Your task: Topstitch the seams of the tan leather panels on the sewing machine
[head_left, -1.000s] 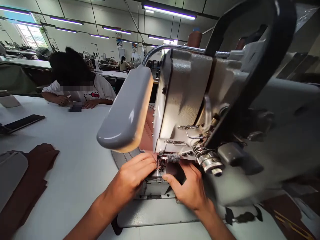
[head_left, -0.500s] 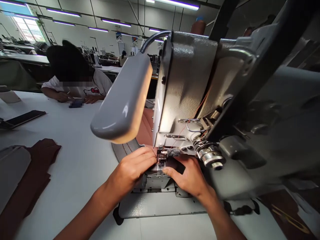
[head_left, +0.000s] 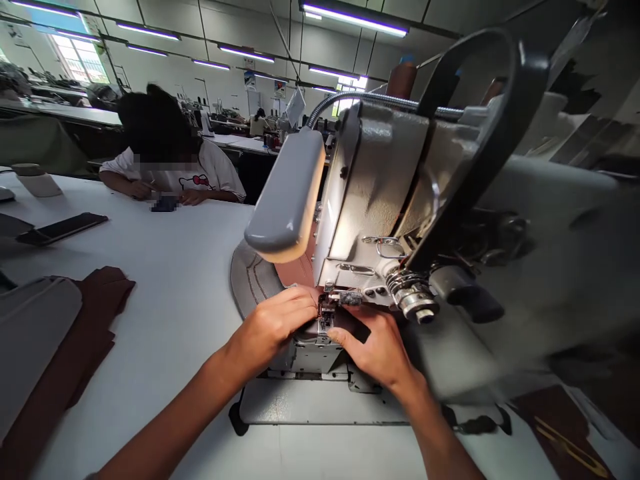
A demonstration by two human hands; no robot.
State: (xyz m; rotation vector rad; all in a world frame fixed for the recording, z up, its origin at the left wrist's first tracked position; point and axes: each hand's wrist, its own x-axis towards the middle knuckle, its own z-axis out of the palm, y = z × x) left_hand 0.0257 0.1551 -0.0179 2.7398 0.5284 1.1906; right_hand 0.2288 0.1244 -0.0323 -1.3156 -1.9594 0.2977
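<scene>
Head view: see brown panel (head_left: 297,270) just beyond bunched left fingers (head_left: 295,308); across presser foot (head_left: 327,319), farther, thumb-parted right fingers (head_left: 373,320); cannot tell either grip.

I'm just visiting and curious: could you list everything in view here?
Machine: one, grey, centre to right
Lamp: one, grey, left of machine head
Strap: one, black, over machine
Spool: one, brown, behind machine
Workpiece: one, grey and brown, at machine
Table: one, white, beneath
Brown pieces: stack, count unclear, left
Grey panel: one, on that stack
Cup: one, pale, far left
Person: one nearby, white shirt, across table
Ceiling lights: several, violet-white, above
Left hand: one, bare, on workpiece
Right hand: one, bare, by machine foot
</scene>
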